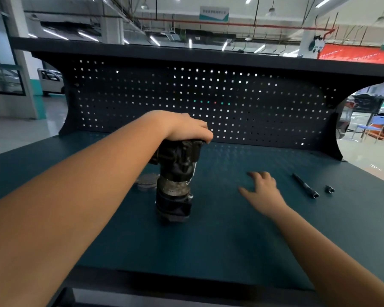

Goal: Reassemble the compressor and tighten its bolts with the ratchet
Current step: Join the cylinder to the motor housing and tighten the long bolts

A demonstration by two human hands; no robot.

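A dark, grimy compressor (174, 180) stands upright on the teal bench top (220, 240), near its middle. My left hand (187, 129) lies over its top end, fingers curled down round the housing. To the right, my right hand (261, 188) hovers just over the bench, fingers spread and holding nothing. A slim black ratchet handle (305, 185) lies further right, with a small dark socket (329, 189) beside it. A round grey metal disc (146, 181) rests flat behind the compressor on its left, partly hidden by my left forearm.
A dark pegboard back panel (208, 103) rises along the bench's far edge under a shelf. The near edge of the bench (186, 278) runs across the bottom of the view. Workshop floor and parked cars lie beyond both sides.
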